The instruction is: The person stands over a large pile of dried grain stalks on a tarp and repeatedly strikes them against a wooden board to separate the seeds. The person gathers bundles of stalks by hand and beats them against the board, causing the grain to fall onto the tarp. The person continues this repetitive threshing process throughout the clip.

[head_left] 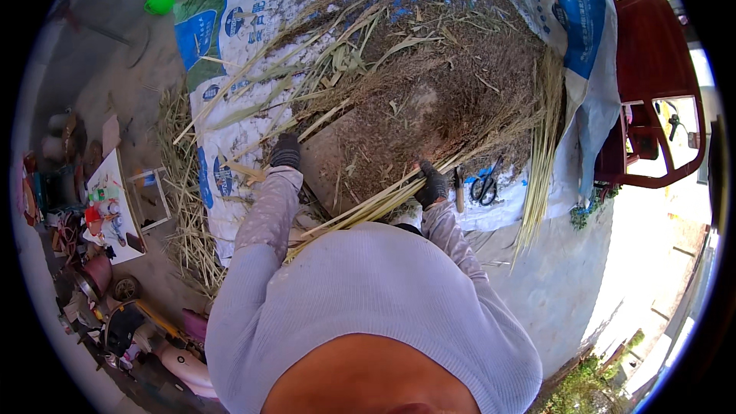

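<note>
Both my hands wear dark gloves. My right hand (pixel 432 184) is closed around a bundle of dry sorghum-like stalks (pixel 381 203); the cut ends point down left past my body and the brushy seed heads fan out to the upper right. My left hand (pixel 286 151) is closed at the lower end of a pale stalk (pixel 325 120), whose seed head lies up and to the right. Between my hands rests a flat brown board (pixel 326 161), partly covered with loose seeds and chaff. Black-handled scissors (pixel 484 188) and a wooden-handled tool (pixel 458 190) lie right of my right hand.
Printed white and blue sacks (pixel 230 115) cover the work surface, strewn with a seed heap (pixel 475 54) and loose stalks (pixel 337 54). A stalk bundle (pixel 546 138) hangs over the right edge. Bare stalks (pixel 188 207) pile at left. Red wooden chair (pixel 659 84) stands right.
</note>
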`<state>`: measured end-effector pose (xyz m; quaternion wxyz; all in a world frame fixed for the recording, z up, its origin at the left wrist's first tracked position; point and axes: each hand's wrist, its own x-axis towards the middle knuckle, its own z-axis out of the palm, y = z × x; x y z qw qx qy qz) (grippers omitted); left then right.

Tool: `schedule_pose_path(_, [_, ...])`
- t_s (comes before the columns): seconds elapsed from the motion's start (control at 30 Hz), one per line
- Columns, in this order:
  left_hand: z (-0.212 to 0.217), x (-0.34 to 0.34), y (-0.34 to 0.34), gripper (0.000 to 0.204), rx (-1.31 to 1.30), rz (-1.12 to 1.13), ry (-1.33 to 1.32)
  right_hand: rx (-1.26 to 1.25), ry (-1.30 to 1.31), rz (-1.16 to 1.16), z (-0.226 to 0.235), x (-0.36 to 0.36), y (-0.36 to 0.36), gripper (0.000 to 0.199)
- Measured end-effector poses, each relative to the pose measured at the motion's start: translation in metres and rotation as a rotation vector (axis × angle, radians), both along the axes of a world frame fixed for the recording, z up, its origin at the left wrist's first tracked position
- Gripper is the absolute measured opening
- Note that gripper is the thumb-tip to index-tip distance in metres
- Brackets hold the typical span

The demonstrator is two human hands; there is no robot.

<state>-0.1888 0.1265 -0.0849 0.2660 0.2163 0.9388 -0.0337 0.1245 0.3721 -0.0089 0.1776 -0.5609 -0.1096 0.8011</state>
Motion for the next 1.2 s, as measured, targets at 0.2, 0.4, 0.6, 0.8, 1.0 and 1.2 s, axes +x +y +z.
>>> schedule_pose_path(0.2, [0.034,-0.046,0.019,0.024,-0.048,0.039,0.058,-0.041,-0.014,0.006,-0.03,0.007,-0.001,0.009])
schedule_pose_path(0.4, [0.02,-0.099,0.03,0.025,0.121,0.329,0.165,0.167,-0.041,0.172,-0.007,-0.024,-0.005,0.008])
schedule_pose_path(0.6, [0.051,-0.08,0.061,0.051,0.496,0.118,0.09,0.028,0.003,0.061,0.001,-0.044,-0.006,0.01])
schedule_pose_path(0.8, [0.085,0.135,0.084,0.07,0.623,-0.215,-0.799,0.015,0.175,0.169,-0.007,-0.052,-0.019,0.018])
schedule_pose_path(1.0, [0.098,0.165,0.08,0.053,0.648,-0.208,-0.868,-0.056,0.577,0.212,0.013,-0.035,-0.017,0.026])
schedule_pose_path(1.2, [0.104,0.144,0.09,0.046,0.388,-0.122,-0.911,0.12,0.267,0.704,-0.033,-0.035,-0.013,0.034])
